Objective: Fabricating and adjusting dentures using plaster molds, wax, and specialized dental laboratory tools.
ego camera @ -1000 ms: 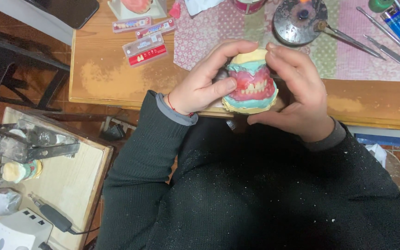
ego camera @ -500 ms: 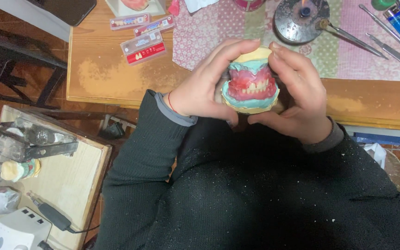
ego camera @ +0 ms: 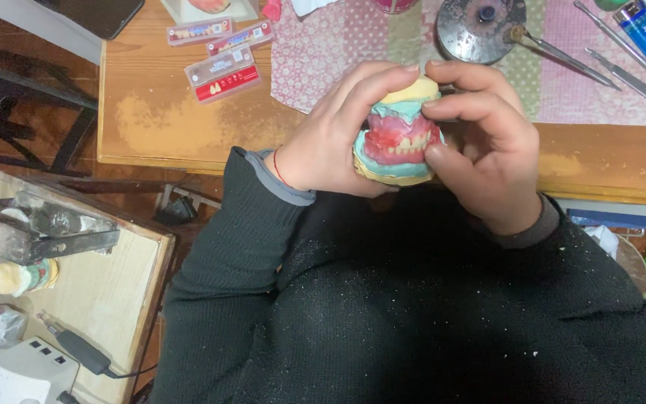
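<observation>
The hands have tipped the denture model [ego camera: 400, 140] slightly upright since before. Left hand [ego camera: 336, 138] cups its side; right hand [ego camera: 487, 142] pinches its front, upper centre of frame, above the tabletop [ego camera: 166, 120] edge.

The dental model [ego camera: 400, 138] has been turned slightly between both hands, its teeth now facing more rightward.
</observation>
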